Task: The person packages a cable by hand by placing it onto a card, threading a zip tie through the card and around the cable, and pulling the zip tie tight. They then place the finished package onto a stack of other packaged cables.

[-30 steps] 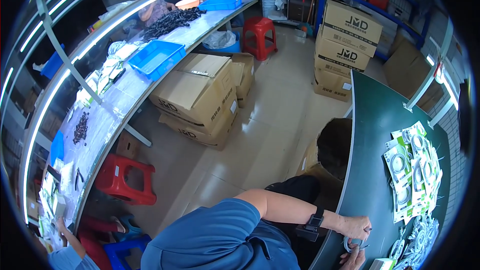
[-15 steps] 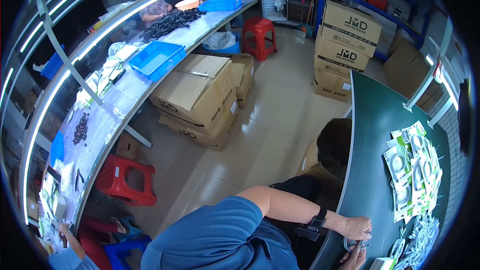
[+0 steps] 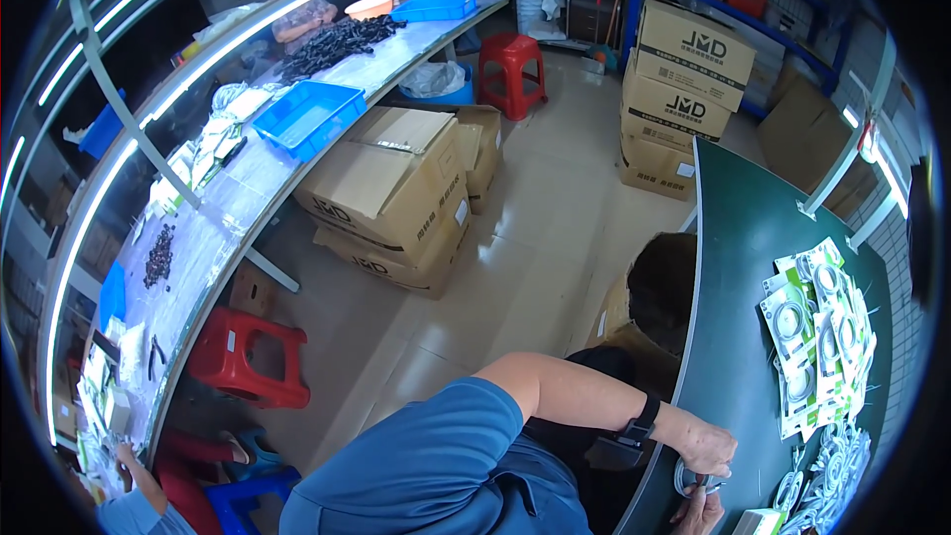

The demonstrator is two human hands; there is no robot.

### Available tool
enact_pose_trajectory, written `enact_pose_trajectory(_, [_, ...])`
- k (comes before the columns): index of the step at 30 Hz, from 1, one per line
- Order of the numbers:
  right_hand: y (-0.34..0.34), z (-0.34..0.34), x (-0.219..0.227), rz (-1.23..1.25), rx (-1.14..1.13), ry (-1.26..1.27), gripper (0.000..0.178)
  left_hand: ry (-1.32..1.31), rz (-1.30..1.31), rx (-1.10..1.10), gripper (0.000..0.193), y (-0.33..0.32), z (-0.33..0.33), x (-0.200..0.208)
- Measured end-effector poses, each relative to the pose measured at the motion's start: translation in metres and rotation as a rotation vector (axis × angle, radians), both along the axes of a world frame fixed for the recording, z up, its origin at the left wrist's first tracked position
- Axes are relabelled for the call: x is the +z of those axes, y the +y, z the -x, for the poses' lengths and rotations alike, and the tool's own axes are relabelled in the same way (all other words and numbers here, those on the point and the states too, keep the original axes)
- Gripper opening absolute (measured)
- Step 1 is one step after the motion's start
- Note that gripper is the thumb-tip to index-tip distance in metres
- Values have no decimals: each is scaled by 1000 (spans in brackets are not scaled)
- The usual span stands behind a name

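At the near edge of the dark green table, my left hand is closed on a coiled grey cable, its wrist wearing a black band. Just below it, my right hand pinches the same coil from the other side, partly cut off by the picture's lower edge. Short cable ends stick out between the fingers. To the right of my hands lies a heap of loose coiled cables. Beyond it, packaged cables on white and green cards are piled on the table.
An open carton stands beside the green table. Across the aisle, a long lit workbench holds blue trays and black parts. Stacked cartons and red stools border the aisle. Co-workers sit at the bench.
My left hand and forearm have shifted slightly, and more of the coil's loop now shows beside the fingers. Both hands stay on the cable.
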State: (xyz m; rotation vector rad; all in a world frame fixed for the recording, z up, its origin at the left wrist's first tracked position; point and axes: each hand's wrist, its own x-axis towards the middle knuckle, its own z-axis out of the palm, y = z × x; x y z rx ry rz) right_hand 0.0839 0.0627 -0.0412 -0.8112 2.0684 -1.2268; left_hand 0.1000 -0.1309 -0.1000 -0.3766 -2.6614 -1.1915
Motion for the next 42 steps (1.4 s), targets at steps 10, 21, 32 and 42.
enact_pose_trajectory(10, [-6, -2, 7, -96, -1, 84, 25, -102, 228, 87, 34, 11, 0, 14])
enact_pose_trajectory(21, [-4, 9, -1, -45, -132, -14, 25, 183, -652, 232, 22, 15, -17, -7])
enact_pose_trajectory(32, [-4, 14, -5, -42, -110, -54, 26, 84, -457, 42, 37, 8, -5, -22])
enact_pose_trajectory(42, [-14, 4, 4, -11, -159, -90, 27, -217, -1154, -257, 35, -4, -4, -22])
